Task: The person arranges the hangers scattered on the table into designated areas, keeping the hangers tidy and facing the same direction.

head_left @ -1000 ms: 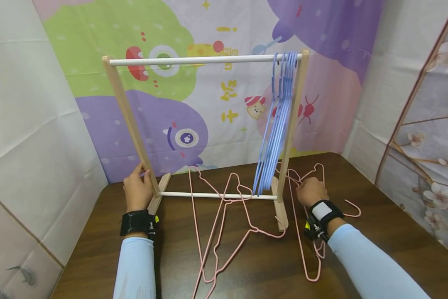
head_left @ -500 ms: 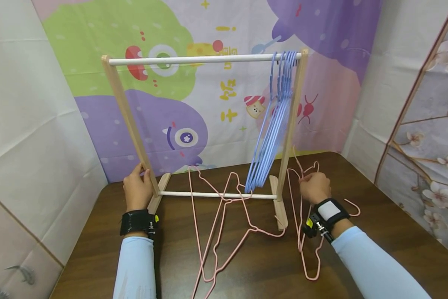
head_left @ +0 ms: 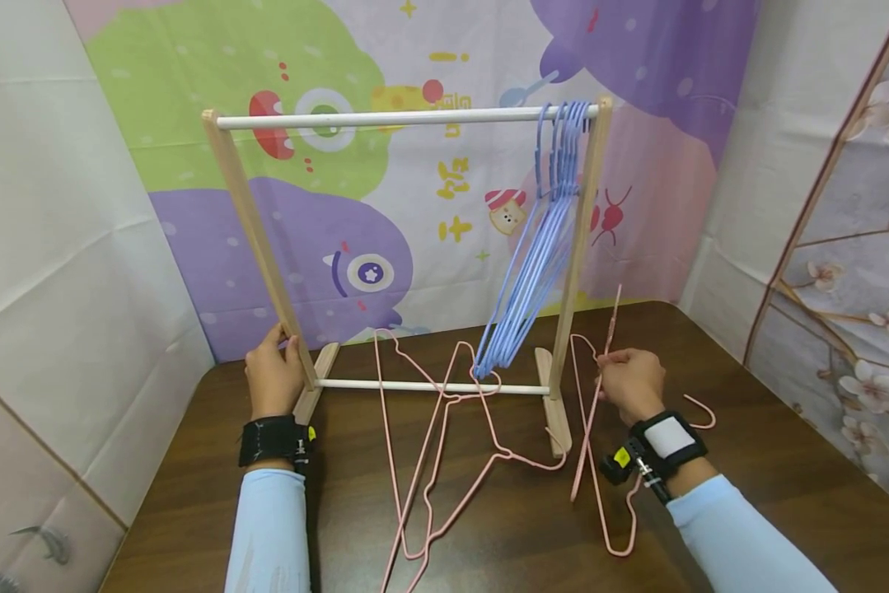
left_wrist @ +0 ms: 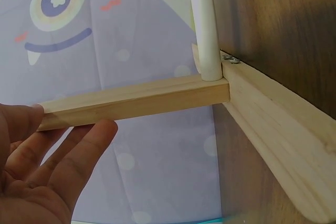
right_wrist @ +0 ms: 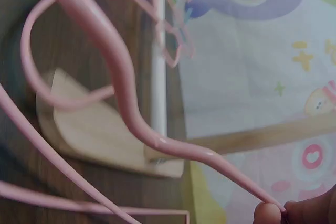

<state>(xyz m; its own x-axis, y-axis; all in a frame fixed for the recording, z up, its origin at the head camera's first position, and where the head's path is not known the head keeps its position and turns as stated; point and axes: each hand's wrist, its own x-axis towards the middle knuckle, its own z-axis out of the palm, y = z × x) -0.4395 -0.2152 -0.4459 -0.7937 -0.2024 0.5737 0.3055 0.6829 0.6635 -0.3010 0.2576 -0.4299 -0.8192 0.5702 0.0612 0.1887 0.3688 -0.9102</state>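
A small clothes rack with wooden posts (head_left: pixel 245 210) and white bars (head_left: pixel 385 119) stands on the table. My left hand (head_left: pixel 273 377) holds the left post low down; in the left wrist view the thumb lies above the wood and the fingers (left_wrist: pixel 86 150) below. Right of the rack, my right hand (head_left: pixel 634 383) pinches a pink clothes hanger (head_left: pixel 611 329) between thumb and fingertips. That hanger shows nearly edge-on, its upper end pointing up. Close in the right wrist view runs its bent wire (right_wrist: pixel 123 77). Several blue hangers (head_left: pixel 526 288) hang bunched at the right end of the top bar, slanting leftward.
More pink hangers (head_left: pixel 387 416) lie overlapping across the rack's lower bar and table (head_left: pixel 355 527). Another pink hanger (head_left: pixel 620 553) lies under the right hand, its hook (head_left: pixel 707 417) at the right. A cartoon-printed cloth (head_left: pixel 414 272) hangs behind.
My right hand has shifted right and slightly down, raising the pink hanger's upper end and turning it edge-on. The blue hangers' lower ends have swung left. My left hand has stayed put.
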